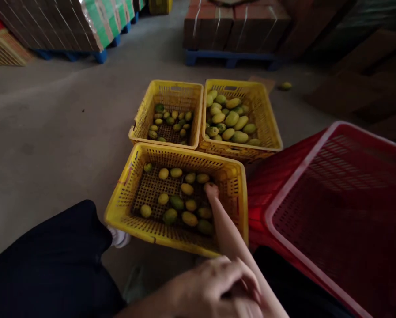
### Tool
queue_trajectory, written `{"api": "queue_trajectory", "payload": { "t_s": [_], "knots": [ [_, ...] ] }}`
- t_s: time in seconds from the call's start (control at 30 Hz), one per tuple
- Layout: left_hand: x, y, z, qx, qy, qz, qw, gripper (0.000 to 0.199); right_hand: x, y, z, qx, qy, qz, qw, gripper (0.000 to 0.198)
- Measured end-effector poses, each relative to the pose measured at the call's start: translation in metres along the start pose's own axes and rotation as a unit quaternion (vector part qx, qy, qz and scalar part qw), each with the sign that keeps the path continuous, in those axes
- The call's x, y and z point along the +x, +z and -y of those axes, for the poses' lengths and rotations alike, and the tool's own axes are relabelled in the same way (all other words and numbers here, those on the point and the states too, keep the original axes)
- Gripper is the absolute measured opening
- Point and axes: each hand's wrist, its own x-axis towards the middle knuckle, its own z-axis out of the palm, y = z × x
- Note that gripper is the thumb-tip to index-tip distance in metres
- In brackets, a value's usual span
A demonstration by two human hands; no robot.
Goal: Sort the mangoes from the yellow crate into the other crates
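Observation:
My right hand (212, 191) reaches down into the front yellow crate (145, 232), at its right side. The fingers look closed; what they hold, if anything, is hidden. Just beyond that hand lies a yellow-green oval fruit (203, 178). Several more such fruits, among them a yellow one (189, 218) and a green one (177, 202), are spread over the crate's slatted bottom. Blurred in the near foreground, my left hand (222, 282) is above my right forearm, fingers loosely curled with a dark gap between them and nothing visible inside.
Behind stand two more yellow crates, the left one (145, 112) with small fruits, the right one (270, 119) with larger ones. A red crate (303, 163) stands at the right. Stacked cartons (211, 26) sit on a blue pallet (211, 57). One fruit (285, 86) lies on the floor.

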Motion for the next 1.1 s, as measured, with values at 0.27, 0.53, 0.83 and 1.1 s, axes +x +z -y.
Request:
{"api": "queue_trajectory", "payload": {
  "t_s": [0.27,0.53,0.83,1.1],
  "knots": [
    [0.062,-0.097,0.09,0.374,-0.313,-0.157,0.859,0.042,0.014,0.02,0.0,-0.08,0.021,-0.036,0.996,0.036],
    [0.037,-0.186,0.167,0.392,-0.489,-0.128,0.769,0.049,0.0,0.021,-0.016,-0.128,-0.049,-0.013,0.991,0.05],
    [0.024,-0.199,0.228,0.388,-0.535,-0.063,0.748,0.048,0.022,0.022,-0.036,-0.089,-0.043,0.009,0.995,0.034],
    [0.007,-0.199,0.241,0.378,-0.542,-0.028,0.75,0.041,0.01,0.049,-0.042,-0.048,-0.104,0.103,0.988,0.06]
  ]
}}
